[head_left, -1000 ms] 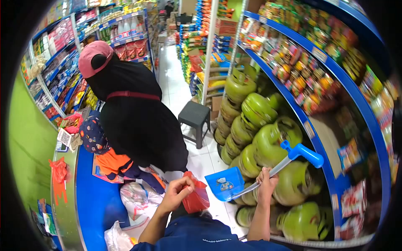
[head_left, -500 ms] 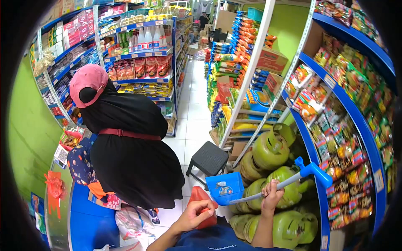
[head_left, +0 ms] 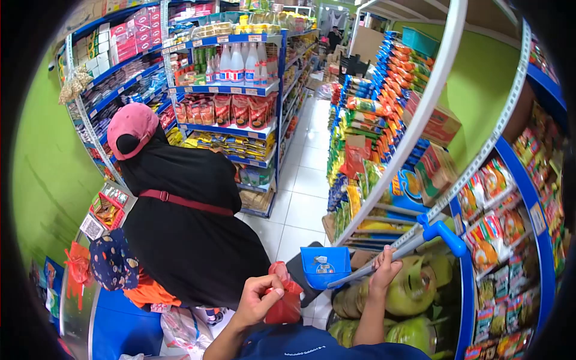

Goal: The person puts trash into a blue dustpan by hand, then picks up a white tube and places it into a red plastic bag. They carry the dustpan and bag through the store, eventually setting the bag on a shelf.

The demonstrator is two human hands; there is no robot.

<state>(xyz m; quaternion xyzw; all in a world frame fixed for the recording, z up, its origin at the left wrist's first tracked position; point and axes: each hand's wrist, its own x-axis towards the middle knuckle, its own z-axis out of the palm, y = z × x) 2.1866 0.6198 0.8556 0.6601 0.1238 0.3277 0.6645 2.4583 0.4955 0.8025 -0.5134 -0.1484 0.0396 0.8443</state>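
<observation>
A red plastic bag (head_left: 284,307) hangs from my left hand (head_left: 259,298), its top pinched between the fingers. My right hand (head_left: 384,271) is wrapped around the grey pole of a long-handled blue dustpan (head_left: 326,267). The pan is tilted up in front of me, with a sticker or small items on its face that I cannot make out. At the pole's other end, the blue grip (head_left: 445,234) points right, near the shelves. A dark stool (head_left: 298,273) is partly hidden behind the bag and pan.
A person in black clothes and a pink cap (head_left: 129,129) stands close on the left, beside a child in orange (head_left: 150,293). Green gas cylinders (head_left: 414,285) stand at the right below a white shelf post (head_left: 414,114). Stocked shelves (head_left: 231,93) line the tiled aisle (head_left: 303,192).
My view has turned left and moved forward, so the aisle shelves look nearer. The dustpan's grip has risen slightly. Both hands keep hold of the bag and the pole.
</observation>
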